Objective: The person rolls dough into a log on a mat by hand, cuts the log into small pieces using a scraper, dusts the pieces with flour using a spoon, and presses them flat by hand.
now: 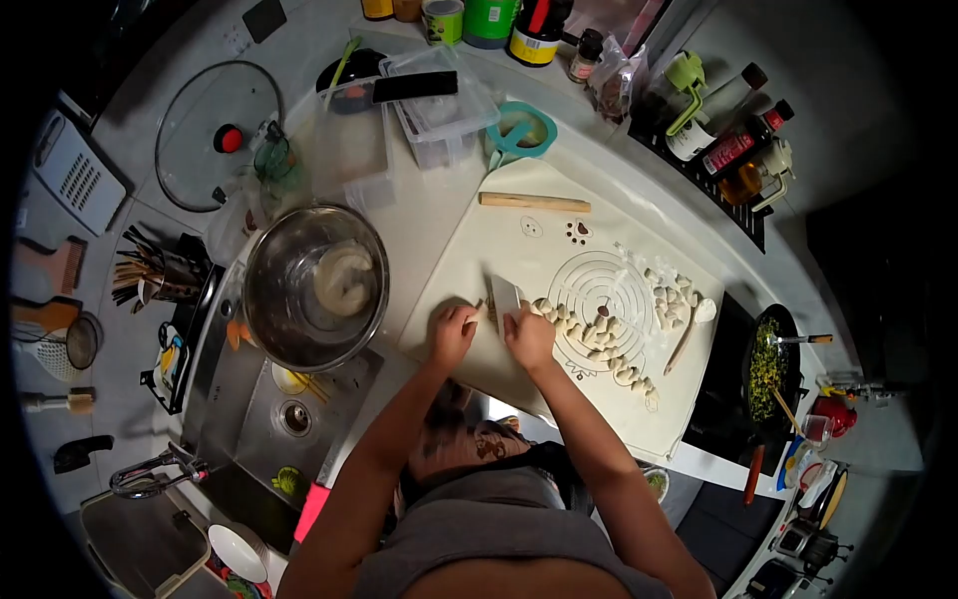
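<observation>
My right hand (529, 337) is wrapped round the end of a flat-bladed cutter (506, 298), which stands on the pale printed mat (459, 270). To its left, my left hand (454, 333) is curled on the mat, its fingertips near a small strip beside the blade; whether it grips anything is hidden. Several small dough pieces (603, 339) spread to the right of the blade over the printed circles, and more floury pieces (671, 290) lie farther right. A wooden rolling pin (535, 203) rests near the mat's upper edge.
Left of the mat stands a steel bowl (261, 290) with dough inside, above the sink (344, 399). Clear plastic boxes (439, 130) and a teal container (521, 130) are behind. On the right, a pan (766, 374) of chopped food sits on the stove.
</observation>
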